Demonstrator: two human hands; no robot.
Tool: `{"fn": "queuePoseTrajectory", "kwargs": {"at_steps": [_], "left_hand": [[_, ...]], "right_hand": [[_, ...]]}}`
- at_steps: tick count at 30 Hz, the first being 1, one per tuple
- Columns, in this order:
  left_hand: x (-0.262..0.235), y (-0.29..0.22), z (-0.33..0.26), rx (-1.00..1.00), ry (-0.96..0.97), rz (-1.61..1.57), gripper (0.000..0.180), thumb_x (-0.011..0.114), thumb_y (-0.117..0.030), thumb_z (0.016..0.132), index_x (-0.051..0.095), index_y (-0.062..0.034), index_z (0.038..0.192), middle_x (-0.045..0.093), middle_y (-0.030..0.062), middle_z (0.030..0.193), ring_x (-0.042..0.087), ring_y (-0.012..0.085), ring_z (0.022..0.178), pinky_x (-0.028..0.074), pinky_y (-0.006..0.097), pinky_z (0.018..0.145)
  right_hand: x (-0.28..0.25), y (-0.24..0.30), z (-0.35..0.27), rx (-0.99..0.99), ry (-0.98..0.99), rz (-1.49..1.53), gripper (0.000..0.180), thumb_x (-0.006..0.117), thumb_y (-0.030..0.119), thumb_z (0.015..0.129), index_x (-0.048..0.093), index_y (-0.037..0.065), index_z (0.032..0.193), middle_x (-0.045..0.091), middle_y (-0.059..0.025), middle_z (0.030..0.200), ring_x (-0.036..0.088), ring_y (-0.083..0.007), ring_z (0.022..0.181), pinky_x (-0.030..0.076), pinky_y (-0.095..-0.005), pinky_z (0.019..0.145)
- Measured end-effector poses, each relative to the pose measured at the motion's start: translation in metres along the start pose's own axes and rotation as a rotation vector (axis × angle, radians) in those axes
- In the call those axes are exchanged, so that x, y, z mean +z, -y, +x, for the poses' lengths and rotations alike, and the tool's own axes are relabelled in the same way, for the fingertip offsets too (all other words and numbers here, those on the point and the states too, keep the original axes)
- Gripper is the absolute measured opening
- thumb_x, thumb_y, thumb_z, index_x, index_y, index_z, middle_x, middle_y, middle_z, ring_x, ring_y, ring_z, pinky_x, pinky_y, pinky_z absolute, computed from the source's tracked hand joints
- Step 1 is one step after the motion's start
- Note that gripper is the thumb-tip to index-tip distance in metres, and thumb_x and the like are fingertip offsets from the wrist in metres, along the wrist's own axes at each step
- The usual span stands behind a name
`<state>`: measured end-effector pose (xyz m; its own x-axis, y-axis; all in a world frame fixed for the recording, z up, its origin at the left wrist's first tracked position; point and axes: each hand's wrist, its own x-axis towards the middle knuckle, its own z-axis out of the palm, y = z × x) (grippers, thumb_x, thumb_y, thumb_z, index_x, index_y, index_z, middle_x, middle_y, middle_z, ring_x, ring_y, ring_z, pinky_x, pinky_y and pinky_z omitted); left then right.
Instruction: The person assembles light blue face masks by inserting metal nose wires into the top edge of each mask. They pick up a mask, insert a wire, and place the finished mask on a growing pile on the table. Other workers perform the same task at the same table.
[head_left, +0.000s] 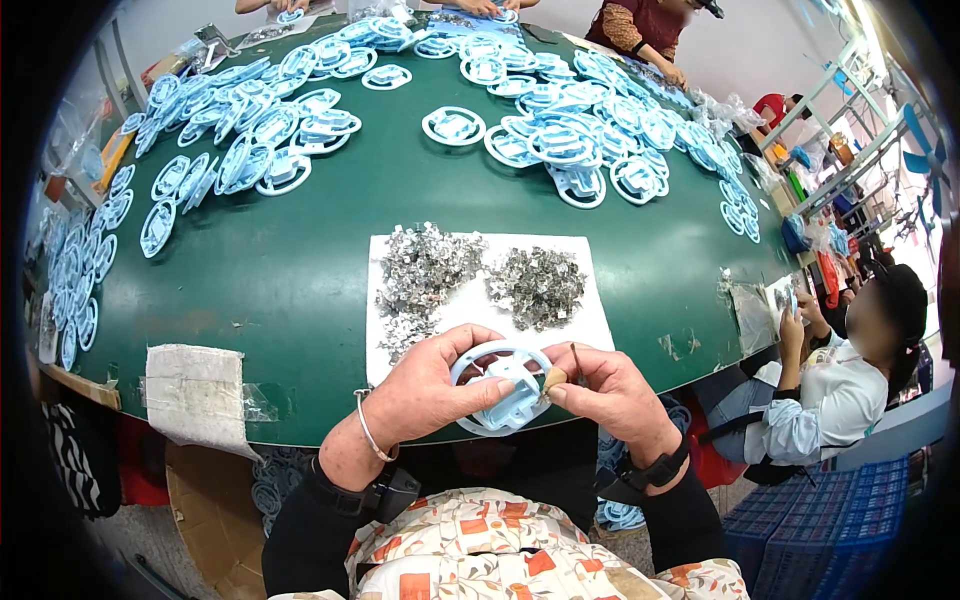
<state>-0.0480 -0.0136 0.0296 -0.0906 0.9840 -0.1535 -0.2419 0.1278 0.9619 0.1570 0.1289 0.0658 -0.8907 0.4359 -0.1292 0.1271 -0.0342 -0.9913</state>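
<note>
A green table (300,290) carries blue round parts (565,145), white sheet (465,312), pale cloth (198,390).

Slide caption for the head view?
Left hand holding a light-blue ringed part, right hand at its edge, small metallic pieces piled beyond.

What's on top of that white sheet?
A left heap and a right heap of tiny shiny pieces. The left hand and right hand cover some of the white sheet's near side; I can't see underneath them.

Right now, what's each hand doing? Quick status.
Left hand: closed, holding a light-blue plastic ring with a central housing.
Right hand: closed, fingertips pinched at the ring's right edge; anything between them can't be told.
</note>
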Motion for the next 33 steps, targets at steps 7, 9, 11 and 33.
{"fn": "queuePoseTrajectory", "kwargs": {"at_steps": [7, 9, 11, 33], "left_hand": [[0.008, 0.028, 0.003, 0.006, -0.190, -0.179, 0.046, 0.072, -0.010, 0.095, 0.051, 0.0021, 0.134, 0.063, 0.0046, 0.114, 0.060, 0.0099, 0.105, 0.051, 0.026, 0.091], [0.010, 0.031, 0.006, 0.041, -0.230, -0.188, 0.049, 0.070, -0.010, 0.096, 0.049, 0.0043, 0.137, 0.063, 0.0061, 0.117, 0.061, 0.0109, 0.106, 0.051, 0.026, 0.093], [0.010, 0.030, 0.008, -0.004, -0.220, -0.174, 0.052, 0.070, -0.010, 0.096, 0.046, 0.0059, 0.140, 0.063, 0.0074, 0.120, 0.061, 0.0113, 0.107, 0.050, 0.026, 0.094], [0.008, 0.002, 0.007, 0.091, -0.157, -0.258, 0.062, 0.074, -0.013, 0.092, 0.041, -0.0044, 0.144, 0.070, 0.0080, 0.106, 0.062, 0.0093, 0.099, 0.049, 0.023, 0.090]], "right_hand": [[0.007, -0.017, 0.007, -0.249, -0.291, -0.300, 0.005, 0.069, 0.002, 0.090, 0.069, -0.001, 0.094, 0.061, -0.0025, 0.101, 0.049, -0.0038, 0.074, 0.042, -0.0202, 0.065], [0.011, -0.023, 0.012, -0.272, -0.326, -0.352, 0.006, 0.071, 0.000, 0.088, 0.068, -0.002, 0.093, 0.060, -0.0013, 0.089, 0.049, -0.0045, 0.071, 0.042, -0.0208, 0.062], [0.014, -0.025, 0.018, -0.286, -0.346, -0.373, 0.007, 0.071, 0.000, 0.088, 0.068, -0.002, 0.094, 0.060, -0.0011, 0.088, 0.049, -0.0044, 0.071, 0.042, -0.0208, 0.062], [-0.004, -0.033, -0.008, 0.107, -0.023, 0.105, 0.006, 0.068, 0.006, 0.094, 0.067, 0.000, 0.097, 0.060, 0.0014, 0.095, 0.052, -0.0048, 0.083, 0.044, -0.0222, 0.074]]}}
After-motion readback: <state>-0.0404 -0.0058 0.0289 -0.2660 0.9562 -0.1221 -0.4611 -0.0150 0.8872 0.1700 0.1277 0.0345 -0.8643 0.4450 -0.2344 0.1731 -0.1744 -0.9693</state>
